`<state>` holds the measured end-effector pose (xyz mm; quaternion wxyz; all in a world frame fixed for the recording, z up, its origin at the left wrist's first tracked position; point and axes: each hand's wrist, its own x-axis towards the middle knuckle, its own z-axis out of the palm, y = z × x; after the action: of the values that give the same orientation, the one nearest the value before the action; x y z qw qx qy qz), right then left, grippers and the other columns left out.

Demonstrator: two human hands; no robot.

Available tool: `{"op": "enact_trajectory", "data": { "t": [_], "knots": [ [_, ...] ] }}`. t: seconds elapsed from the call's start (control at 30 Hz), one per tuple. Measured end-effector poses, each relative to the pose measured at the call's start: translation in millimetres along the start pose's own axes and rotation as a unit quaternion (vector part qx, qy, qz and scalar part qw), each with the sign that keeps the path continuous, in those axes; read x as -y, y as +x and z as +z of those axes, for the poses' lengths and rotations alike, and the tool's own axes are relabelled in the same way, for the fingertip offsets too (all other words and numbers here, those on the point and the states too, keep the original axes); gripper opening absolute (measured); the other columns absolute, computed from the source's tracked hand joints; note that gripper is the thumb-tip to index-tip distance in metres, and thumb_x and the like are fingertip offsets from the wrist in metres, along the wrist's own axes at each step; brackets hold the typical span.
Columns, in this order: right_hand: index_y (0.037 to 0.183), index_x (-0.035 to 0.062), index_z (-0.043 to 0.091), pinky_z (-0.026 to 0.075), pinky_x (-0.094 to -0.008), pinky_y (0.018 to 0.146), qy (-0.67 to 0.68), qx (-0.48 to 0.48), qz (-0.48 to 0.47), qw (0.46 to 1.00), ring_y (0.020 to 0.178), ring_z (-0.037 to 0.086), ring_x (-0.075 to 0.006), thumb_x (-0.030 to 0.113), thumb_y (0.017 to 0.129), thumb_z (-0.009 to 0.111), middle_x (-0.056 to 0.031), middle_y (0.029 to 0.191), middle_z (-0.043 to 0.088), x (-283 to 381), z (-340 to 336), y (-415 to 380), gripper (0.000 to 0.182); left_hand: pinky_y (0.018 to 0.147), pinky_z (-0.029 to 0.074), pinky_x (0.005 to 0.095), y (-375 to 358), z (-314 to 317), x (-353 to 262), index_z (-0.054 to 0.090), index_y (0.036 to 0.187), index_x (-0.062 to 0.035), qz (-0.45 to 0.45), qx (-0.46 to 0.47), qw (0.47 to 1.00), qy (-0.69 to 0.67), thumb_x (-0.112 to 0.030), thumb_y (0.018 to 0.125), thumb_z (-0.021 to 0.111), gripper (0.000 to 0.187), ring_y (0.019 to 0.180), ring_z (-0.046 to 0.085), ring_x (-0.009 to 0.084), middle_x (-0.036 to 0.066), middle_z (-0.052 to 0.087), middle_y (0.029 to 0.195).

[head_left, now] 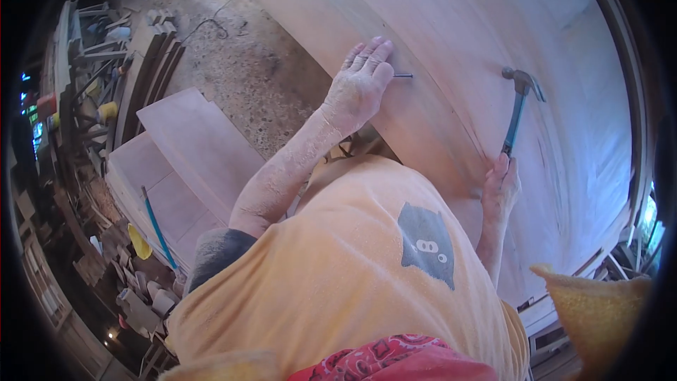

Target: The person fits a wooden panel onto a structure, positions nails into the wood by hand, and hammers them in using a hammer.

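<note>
My left hand rests against a wooden plank, its fingers towards the far side. A short, slim metal pin, like a nail or punch, juts out to the right beside the thumb. The hand appears closed on it, though the grip itself is hidden. My right hand is wrapped round the lower handle of a claw hammer with a teal grip. The hammer's head points away from me, apart from the pin and to its right, over the broad pale wooden surface.
Pale boards lie at left beside the speckled floor, where a cord runs. Curved timbers and wood scraps crowd the left side. A teal stick-like tool leans by the boards.
</note>
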<state>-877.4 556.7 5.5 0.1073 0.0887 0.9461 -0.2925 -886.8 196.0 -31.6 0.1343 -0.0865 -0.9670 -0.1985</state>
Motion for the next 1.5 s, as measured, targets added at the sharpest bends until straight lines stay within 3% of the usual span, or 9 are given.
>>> {"op": "enact_trajectory", "data": {
  "t": [0.03,0.13,0.23,0.77,1.03,1.33,1.43,1.5],
  "knots": [
    [0.096,0.0011,0.061,0.048,-0.0474,0.062,-0.002,0.004,0.000,1.000,0.066,0.065,-0.0365,0.046,0.110,0.046,-0.0183,0.069,0.062,1,-1,0,0.050,0.118,0.041,0.0511,1,0,2,0.059,0.102,-0.0035,-0.015,-0.003,1.000,-0.014,-0.007,0.098,0.064,0.008,0.141,0.052,0.0357,0.020,0.060,0.144],
    [0.094,0.0010,0.060,0.045,-0.0390,0.056,-0.003,-0.009,0.000,1.000,0.059,0.056,-0.0208,0.052,0.110,0.045,-0.0090,0.067,0.057,7,-1,-3,0.056,0.118,0.041,0.0507,6,-3,15,0.058,0.101,-0.0032,-0.020,-0.020,1.000,-0.010,-0.007,0.098,0.063,0.007,0.140,0.053,0.0346,0.019,0.060,0.144],
    [0.096,0.0014,0.061,0.048,-0.0472,0.060,-0.004,-0.006,0.005,1.000,0.065,0.064,-0.0349,0.047,0.110,0.046,-0.0167,0.069,0.063,6,-1,-2,0.049,0.118,0.041,0.0494,15,-11,40,0.059,0.101,-0.0038,-0.050,-0.029,0.998,0.009,-0.007,0.098,0.062,0.006,0.139,0.054,0.0349,0.019,0.061,0.142],
    [0.095,0.0031,0.060,0.045,-0.0381,0.061,-0.032,-0.072,0.099,0.992,0.064,0.057,-0.0206,0.055,0.107,0.049,-0.0075,0.069,0.056,-5,12,-5,0.054,0.106,0.050,0.0460,69,-60,262,0.061,0.100,-0.0032,-0.082,-0.157,0.984,0.018,-0.003,0.096,0.064,0.005,0.127,0.062,0.0392,0.019,0.069,0.129],
    [0.092,0.0027,0.060,0.045,-0.0407,0.062,-0.068,-0.097,0.097,0.988,0.065,0.057,-0.0231,0.065,0.104,0.046,-0.0084,0.068,0.056,-17,16,-1,0.065,0.106,0.048,0.0478,80,-57,271,0.063,0.098,-0.0050,-0.093,-0.186,0.978,-0.010,-0.004,0.094,0.067,0.006,0.126,0.062,0.0396,0.017,0.069,0.129],
    [0.089,0.0017,0.059,0.045,-0.0430,0.064,-0.091,-0.120,0.072,0.986,0.066,0.056,-0.0283,0.063,0.105,0.045,-0.0123,0.069,0.057,-20,19,1,0.065,0.106,0.046,0.0498,80,-58,268,0.064,0.099,-0.0067,-0.081,-0.182,0.980,0.010,-0.008,0.093,0.069,0.008,0.127,0.060,0.0391,0.015,0.067,0.129],
    [0.087,0.0030,0.061,0.041,-0.0406,0.061,-0.087,-0.129,0.059,0.986,0.064,0.051,-0.0217,0.060,0.106,0.046,-0.0071,0.066,0.051,-19,20,1,0.061,0.107,0.045,0.0516,81,-59,268,0.062,0.101,-0.0051,-0.068,-0.142,0.987,0.029,-0.009,0.094,0.067,0.009,0.130,0.058,0.0401,0.017,0.065,0.133],
    [0.087,0.0024,0.060,0.041,-0.0414,0.061,-0.078,-0.133,0.071,0.986,0.064,0.051,-0.0230,0.059,0.106,0.045,-0.0078,0.067,0.051,-20,22,2,0.062,0.109,0.043,0.0533,83,-61,266,0.061,0.103,-0.0039,-0.049,-0.115,0.992,0.030,-0.010,0.095,0.065,0.010,0.130,0.057,0.0409,0.018,0.063,0.134]
  ]
}}
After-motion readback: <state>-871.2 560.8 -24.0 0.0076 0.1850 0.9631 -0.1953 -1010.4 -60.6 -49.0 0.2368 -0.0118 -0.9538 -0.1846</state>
